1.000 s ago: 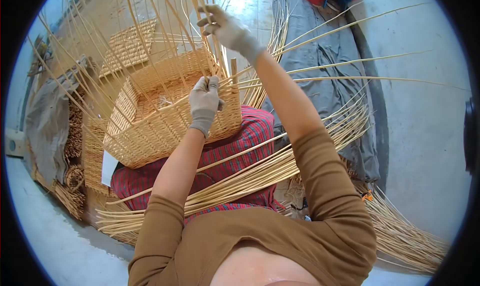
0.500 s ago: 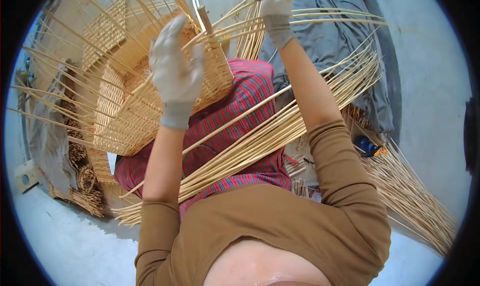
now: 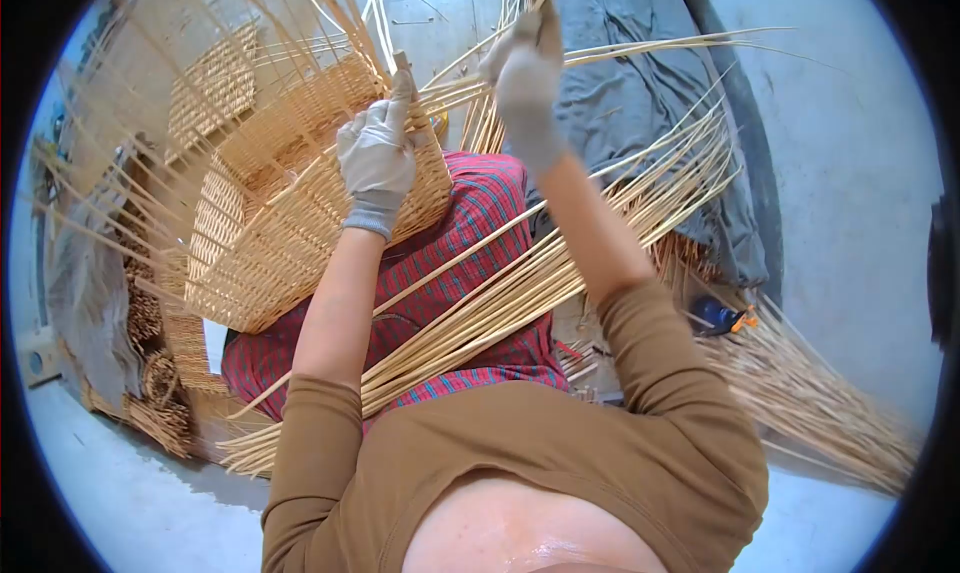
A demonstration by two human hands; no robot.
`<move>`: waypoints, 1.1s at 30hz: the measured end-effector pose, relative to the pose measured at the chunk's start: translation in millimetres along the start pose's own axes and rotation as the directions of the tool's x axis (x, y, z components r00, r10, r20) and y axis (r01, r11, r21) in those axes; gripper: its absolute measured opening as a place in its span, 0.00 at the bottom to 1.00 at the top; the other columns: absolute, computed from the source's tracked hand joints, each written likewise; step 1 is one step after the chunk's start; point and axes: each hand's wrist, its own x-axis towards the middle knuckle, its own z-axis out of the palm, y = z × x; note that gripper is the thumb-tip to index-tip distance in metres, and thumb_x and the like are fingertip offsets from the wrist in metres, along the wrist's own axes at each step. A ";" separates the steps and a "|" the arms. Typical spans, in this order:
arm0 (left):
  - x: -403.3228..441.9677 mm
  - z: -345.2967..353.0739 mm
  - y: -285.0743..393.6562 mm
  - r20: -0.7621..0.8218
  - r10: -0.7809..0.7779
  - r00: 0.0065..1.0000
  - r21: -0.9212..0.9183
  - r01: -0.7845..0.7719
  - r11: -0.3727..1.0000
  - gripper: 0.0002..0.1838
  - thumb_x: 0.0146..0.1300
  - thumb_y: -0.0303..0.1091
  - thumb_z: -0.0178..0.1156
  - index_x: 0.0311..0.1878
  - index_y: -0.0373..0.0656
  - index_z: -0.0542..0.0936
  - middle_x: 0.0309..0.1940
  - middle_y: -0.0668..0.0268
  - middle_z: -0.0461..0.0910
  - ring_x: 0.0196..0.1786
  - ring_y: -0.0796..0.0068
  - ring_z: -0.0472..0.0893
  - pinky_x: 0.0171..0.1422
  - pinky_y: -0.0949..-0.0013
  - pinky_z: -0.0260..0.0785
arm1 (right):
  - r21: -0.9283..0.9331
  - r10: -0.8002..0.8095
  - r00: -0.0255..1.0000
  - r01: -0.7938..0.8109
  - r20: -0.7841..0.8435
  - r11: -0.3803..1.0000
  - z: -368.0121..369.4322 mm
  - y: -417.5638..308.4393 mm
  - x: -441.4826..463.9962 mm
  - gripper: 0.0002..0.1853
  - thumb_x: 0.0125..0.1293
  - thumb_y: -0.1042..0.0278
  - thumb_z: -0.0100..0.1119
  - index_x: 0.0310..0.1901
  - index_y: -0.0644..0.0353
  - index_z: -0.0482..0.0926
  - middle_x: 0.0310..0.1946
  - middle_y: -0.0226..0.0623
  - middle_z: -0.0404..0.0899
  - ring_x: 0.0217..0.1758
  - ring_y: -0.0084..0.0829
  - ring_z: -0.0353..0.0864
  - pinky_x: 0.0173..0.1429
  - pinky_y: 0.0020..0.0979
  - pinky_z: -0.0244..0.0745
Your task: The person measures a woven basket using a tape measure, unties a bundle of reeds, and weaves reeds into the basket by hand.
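Note:
A partly woven wicker basket (image 3: 290, 238) rests tilted on the red striped cloth over my lap, with long upright stakes fanning out from its far and left sides. My left hand (image 3: 378, 163), in a pale work glove, is closed on the basket's near rim, beside a short wooden corner post (image 3: 402, 63). Out to the right of that corner, my gloved right hand (image 3: 528, 78) is blurred by motion. Its fingers are bent around pale wicker rods (image 3: 455, 95) that run from the corner and trail off to the right; the exact grip is partly hidden.
A bundle of long wicker rods (image 3: 500, 318) lies across the striped cloth (image 3: 480, 198). Grey fabric (image 3: 640, 103) is spread at the right, and more rods (image 3: 800, 393) lie on the floor near a dark blue object (image 3: 715, 315). A woven panel (image 3: 213, 91) stands behind the basket.
My left hand, open and raised over the rim before, has come down and closed on it. My right hand has moved down and left, nearer the basket corner. The basket has shifted slightly.

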 end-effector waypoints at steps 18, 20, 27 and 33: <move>25.0 -71.9 -99.7 0.161 -0.609 0.777 -0.940 0.309 0.146 0.13 0.73 0.38 0.64 0.51 0.39 0.79 0.40 0.66 0.83 0.40 0.74 0.84 0.46 0.69 0.80 | -0.769 0.383 0.772 0.205 0.508 0.606 59.5 -13.8 -9.7 0.32 0.55 0.41 0.75 0.51 0.59 0.78 0.41 0.46 0.83 0.49 0.47 0.83 0.55 0.41 0.77; 98.1 -71.5 -65.8 0.095 -0.510 0.855 -0.931 0.258 0.259 0.28 0.67 0.44 0.71 0.62 0.37 0.75 0.47 0.56 0.85 0.50 0.63 0.85 0.56 0.61 0.79 | -0.802 0.116 0.923 0.250 0.366 0.542 71.1 -2.0 -18.4 0.24 0.56 0.46 0.75 0.40 0.56 0.78 0.35 0.45 0.81 0.42 0.50 0.83 0.49 0.46 0.77; 49.9 -109.3 17.6 -0.082 -0.172 0.982 -0.683 0.070 0.727 0.43 0.65 0.37 0.71 0.79 0.43 0.60 0.71 0.46 0.70 0.71 0.49 0.74 0.75 0.57 0.67 | -0.870 0.459 0.864 -0.053 0.206 0.490 79.2 -17.0 -3.4 0.19 0.60 0.47 0.69 0.45 0.53 0.85 0.38 0.44 0.86 0.44 0.48 0.86 0.52 0.46 0.79; -208.2 -171.0 -57.0 0.182 -0.488 0.853 -0.544 0.501 0.673 0.14 0.68 0.30 0.67 0.56 0.42 0.83 0.47 0.57 0.85 0.52 0.56 0.85 0.58 0.63 0.78 | -0.735 -0.073 0.732 0.668 0.677 -0.117 33.0 107.3 -20.9 0.07 0.72 0.66 0.56 0.36 0.49 0.82 0.30 0.34 0.83 0.29 0.33 0.79 0.34 0.39 0.73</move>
